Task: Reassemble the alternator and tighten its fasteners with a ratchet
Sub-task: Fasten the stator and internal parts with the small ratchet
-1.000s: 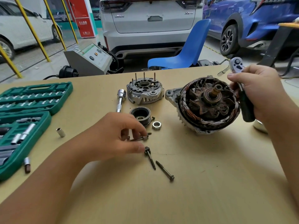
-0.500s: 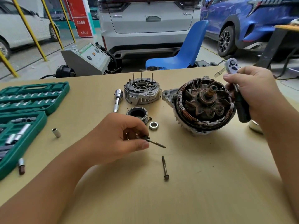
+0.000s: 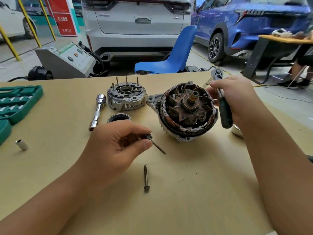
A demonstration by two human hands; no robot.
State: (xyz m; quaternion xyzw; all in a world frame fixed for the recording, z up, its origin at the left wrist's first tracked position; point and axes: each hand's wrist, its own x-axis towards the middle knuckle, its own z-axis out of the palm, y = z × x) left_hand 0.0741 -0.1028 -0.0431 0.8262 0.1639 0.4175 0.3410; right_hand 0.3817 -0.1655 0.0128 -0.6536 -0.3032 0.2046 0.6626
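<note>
Centrally, right of the frame's middle, the open alternator body with copper windings and a rusty rotor (image 3: 187, 112) sits on the tan tabletop (image 3: 194, 192). The right hand (image 3: 237, 99) curls round the green-handled ratchet (image 3: 223, 107) just beside it. The left hand (image 3: 118, 146) pinches a long dark bolt (image 3: 156, 145) by its head. Another dark bolt (image 3: 146, 178) lies below; the grey rear cover (image 3: 126, 96) sits upper centre.

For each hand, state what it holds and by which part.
Left hand: long bolt, pinched near its head. Right hand: ratchet, gripped around its upper handle.
</note>
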